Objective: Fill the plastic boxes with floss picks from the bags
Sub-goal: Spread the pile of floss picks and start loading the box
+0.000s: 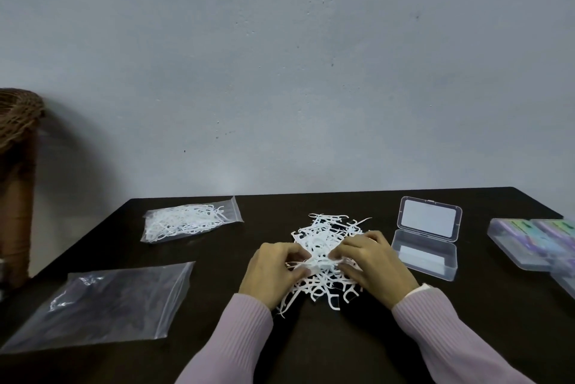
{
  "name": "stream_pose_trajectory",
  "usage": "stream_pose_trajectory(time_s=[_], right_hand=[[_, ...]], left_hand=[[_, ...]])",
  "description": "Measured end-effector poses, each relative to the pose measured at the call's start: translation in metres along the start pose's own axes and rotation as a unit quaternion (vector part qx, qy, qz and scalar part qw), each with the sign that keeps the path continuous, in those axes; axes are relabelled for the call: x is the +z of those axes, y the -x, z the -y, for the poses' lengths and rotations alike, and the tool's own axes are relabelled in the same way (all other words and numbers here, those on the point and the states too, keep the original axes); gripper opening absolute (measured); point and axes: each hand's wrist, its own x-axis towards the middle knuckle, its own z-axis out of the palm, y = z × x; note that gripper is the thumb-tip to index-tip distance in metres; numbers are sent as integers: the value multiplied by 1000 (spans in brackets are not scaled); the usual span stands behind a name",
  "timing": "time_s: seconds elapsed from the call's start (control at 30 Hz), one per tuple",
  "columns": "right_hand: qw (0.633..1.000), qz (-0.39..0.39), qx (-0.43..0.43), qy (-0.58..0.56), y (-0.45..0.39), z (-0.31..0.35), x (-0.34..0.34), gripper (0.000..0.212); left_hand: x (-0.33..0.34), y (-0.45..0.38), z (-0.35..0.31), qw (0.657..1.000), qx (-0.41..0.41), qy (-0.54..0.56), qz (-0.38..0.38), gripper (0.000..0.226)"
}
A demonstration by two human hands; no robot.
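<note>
Partly hidden: floss picks [323, 237] under both hands' fingers [295, 251]; filled boxes [535, 243] cropped right.

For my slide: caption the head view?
Both hands gathering loose floss picks beside an open plastic box.

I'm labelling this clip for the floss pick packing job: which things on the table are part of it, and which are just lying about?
Part of the job:
- loose pile of white floss picks, both hands gathering it
- open clear plastic box, empty
- sealed clear bag of white floss picks
- closed plastic boxes at right

Lying about:
- empty clear zip bag
- brown wicker basket beside the table
</note>
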Motion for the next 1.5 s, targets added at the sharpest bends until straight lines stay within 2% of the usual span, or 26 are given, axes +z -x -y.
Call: stream_pose_trajectory(time_s=[0.2,0.33,0.43,0.57,0.63,0.9,1.07,1.23,1.33,1.5], right_hand=[[998,-56,-2,-12,0,-3,-1,26],[989,-57,55,-124,1,-7,-2,12],[967,-56,123,-217,-1,-8,-7,3],[930,-90,205,-293,0,-6,-15,12],[908,-100,246,-325,0,-9,-18,9],[823,-133,353,-424,2,-28,-29,9],[819,-143,398,-388,9,-40,-46,10],[813,-141,466,-320,25,-63,-56,32],[809,-110,497,-294,34,-76,-56,37],[843,-37,468,-263,36,-76,-53,35]], left_hand=[[-1,0,-2,997,-6,54,-48,12],[-3,0,-4,991,-1,101,-91,16],[-5,0,-5,982,-16,152,-112,14],[-8,-1,-6,966,-45,223,-125,13],[-8,-1,-6,955,-65,258,-130,14],[-3,-7,-12,884,-103,438,-127,17],[14,-20,-37,855,-107,499,-92,17],[36,-41,-66,827,-121,547,-48,17],[51,-53,-83,811,-131,570,-28,18],[76,-65,-98,811,-147,567,-8,18]])
